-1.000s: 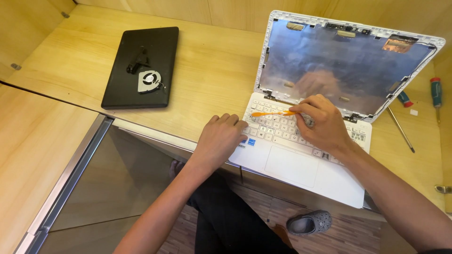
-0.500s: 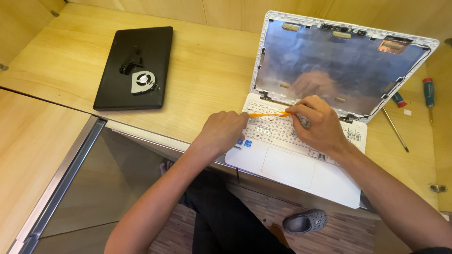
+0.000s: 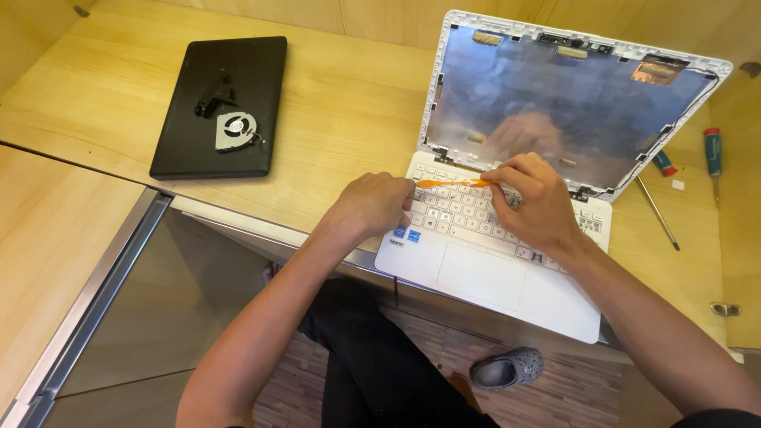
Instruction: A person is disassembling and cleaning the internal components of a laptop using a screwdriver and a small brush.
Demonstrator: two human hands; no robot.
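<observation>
A white laptop (image 3: 483, 277) lies open on the wooden desk (image 3: 341, 103); its lid (image 3: 571, 103) has no screen panel and shows bare silvery backing. My right hand (image 3: 531, 202) grips a thin orange pry tool (image 3: 452, 183) held level over the top rows of the keyboard (image 3: 460, 218). My left hand (image 3: 372, 208) rests curled on the laptop's left edge, fingertips by the tool's tip, holding the base.
A black panel (image 3: 218, 107) lies at the far left with a small fan (image 3: 235, 131) and a dark hinge part (image 3: 214, 95) on it. Two screwdrivers (image 3: 713, 154) lie to the right of the lid. A grey shoe (image 3: 507, 368) shows on the floor below.
The view has shifted slightly. My right hand and the orange tool have edged left along the keyboard's top; the left hand stays on the laptop's left edge.
</observation>
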